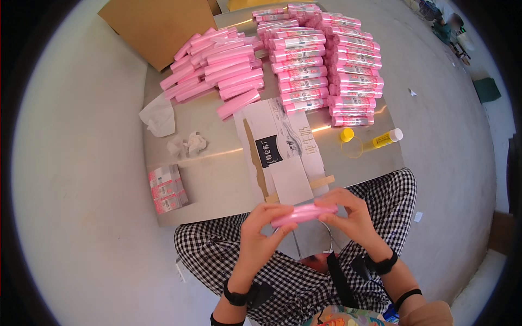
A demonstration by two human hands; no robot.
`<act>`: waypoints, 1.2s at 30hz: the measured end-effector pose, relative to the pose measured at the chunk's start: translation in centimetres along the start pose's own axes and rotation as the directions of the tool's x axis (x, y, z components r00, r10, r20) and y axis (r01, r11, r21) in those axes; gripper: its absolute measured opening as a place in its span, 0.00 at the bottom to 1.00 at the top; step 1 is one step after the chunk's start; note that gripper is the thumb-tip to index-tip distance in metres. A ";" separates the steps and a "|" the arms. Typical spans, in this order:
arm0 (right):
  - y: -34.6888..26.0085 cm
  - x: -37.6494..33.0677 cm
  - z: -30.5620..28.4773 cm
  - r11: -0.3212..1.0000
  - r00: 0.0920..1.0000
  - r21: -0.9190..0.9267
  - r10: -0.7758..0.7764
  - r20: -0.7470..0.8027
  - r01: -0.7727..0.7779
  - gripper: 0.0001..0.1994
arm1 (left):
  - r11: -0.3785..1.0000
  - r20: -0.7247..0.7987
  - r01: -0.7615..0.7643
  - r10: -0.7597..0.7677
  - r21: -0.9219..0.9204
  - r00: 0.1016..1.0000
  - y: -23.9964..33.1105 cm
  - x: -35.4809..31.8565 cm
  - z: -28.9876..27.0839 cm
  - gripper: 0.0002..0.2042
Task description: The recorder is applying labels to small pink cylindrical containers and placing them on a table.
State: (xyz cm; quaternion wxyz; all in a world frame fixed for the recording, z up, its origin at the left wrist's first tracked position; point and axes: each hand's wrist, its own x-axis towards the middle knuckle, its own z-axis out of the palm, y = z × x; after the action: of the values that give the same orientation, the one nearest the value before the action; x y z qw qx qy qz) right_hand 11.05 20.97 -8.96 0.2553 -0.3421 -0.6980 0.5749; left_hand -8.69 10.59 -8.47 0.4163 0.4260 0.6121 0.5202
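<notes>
A pink plastic bag roll (pixel 304 214) is held level just past the table's near edge, above my lap. My left hand (pixel 259 225) pinches its left end between thumb and fingers. At the other end, my right hand (pixel 352 214) grips it the same way. No printed label shows on its visible side. Right beyond the roll lies a flattened white carton (pixel 299 130) with a blank white piece and a wooden strip (pixel 322 182) on it. Farther off at the left are heaped plain pink rolls (pixel 228 68); stacked labelled pink rolls (pixel 304 73) stand to their right.
A stack of printed labels (pixel 166 190) sits at the table's left edge, with crumpled white paper (pixel 194 142) beyond it. To the right lie a yellow glue bottle (pixel 384 139) and a yellow cap (pixel 346 135). A brown cardboard box (pixel 157 27) stands at the far left.
</notes>
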 end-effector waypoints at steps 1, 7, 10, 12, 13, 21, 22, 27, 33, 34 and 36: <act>0.6 1.0 0.0 0.997 0.999 -0.070 -0.044 -0.017 0.042 0.14 | 0.980 0.011 -0.074 0.073 0.184 0.997 -0.5 0.9 -0.3 0.15; 2.1 4.9 0.5 0.991 0.995 -0.105 -0.091 -0.048 0.085 0.11 | 0.983 -0.079 -0.127 0.138 0.132 0.987 -3.1 4.1 -0.1 0.14; 1.5 4.6 0.4 0.976 0.987 -0.157 -0.159 -0.023 0.154 0.10 | 0.997 -0.120 -0.030 0.022 -0.068 0.993 -3.0 3.4 0.3 0.16; 1.0 4.1 0.2 0.961 0.978 -0.187 -0.210 -0.009 0.205 0.11 | 0.970 -0.121 0.078 -0.109 -0.231 0.987 -2.8 3.1 0.7 0.16; 0.8 3.9 0.2 0.946 0.969 -0.216 -0.246 0.014 0.243 0.12 | 0.919 -0.110 0.113 -0.166 -0.378 0.980 -2.7 3.0 1.0 0.16; -2.1 1.1 2.4 0.971 0.981 0.233 0.100 -0.169 -0.059 0.26 | 0.849 0.096 0.298 -0.286 -0.437 0.953 -2.4 1.5 0.7 0.13; -2.4 0.8 2.3 0.955 0.976 0.265 0.174 -0.130 -0.135 0.27 | 0.865 0.096 0.270 -0.253 -0.424 0.963 -2.3 1.1 0.8 0.12; -4.0 -0.7 1.3 0.843 0.901 0.319 0.418 0.115 -0.432 0.20 | 0.896 0.055 0.136 -0.125 -0.422 0.991 -1.4 -0.3 2.0 0.09; -5.7 -2.7 1.9 0.802 0.879 0.386 0.475 0.049 -0.455 0.11 | 0.925 -0.107 0.108 -0.156 -0.365 0.982 0.6 -2.5 3.5 0.04; -5.9 -3.1 1.9 0.819 0.903 0.400 0.426 0.057 -0.412 0.11 | 0.913 -0.126 0.146 -0.208 -0.381 0.970 0.9 -3.1 3.8 0.05; -6.2 -3.9 1.8 0.848 0.931 0.398 0.361 0.048 -0.350 0.11 | 0.960 -0.192 0.124 -0.175 -0.250 0.966 1.2 -3.8 4.3 0.06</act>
State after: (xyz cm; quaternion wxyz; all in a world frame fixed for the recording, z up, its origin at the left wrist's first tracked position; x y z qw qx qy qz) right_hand 11.05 16.16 -3.13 0.2188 -0.4138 -0.4866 0.7376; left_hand -3.33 8.25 -7.52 0.4347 0.2679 0.6172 0.5987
